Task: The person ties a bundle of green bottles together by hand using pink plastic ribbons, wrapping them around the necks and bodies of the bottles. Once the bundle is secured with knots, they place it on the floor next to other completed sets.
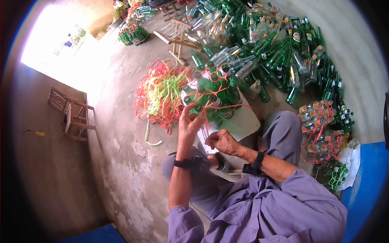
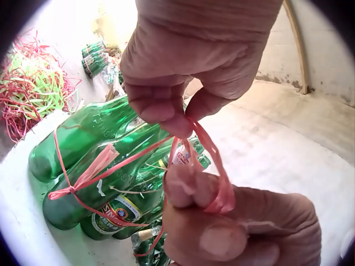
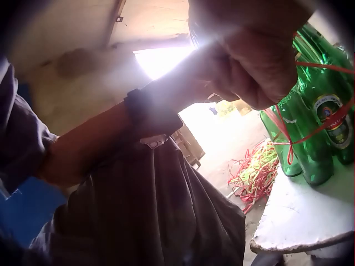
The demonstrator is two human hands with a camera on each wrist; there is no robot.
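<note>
Left wrist view: pink twine (image 2: 224, 203) is pinched by the left hand (image 2: 194, 61) above and looped at the right hand's (image 2: 244, 227) fingertips below; green bottles (image 2: 113, 173) lie just beside both. The loop could be lost if either pinch is eased. Head view: both hands are held nearly together before the laced bottles; uneven pulling might tip them. Right wrist view: finger grip can't be told, too dim; bottles could be dragged off the board (image 3: 302, 213) by hard tugging.
</note>
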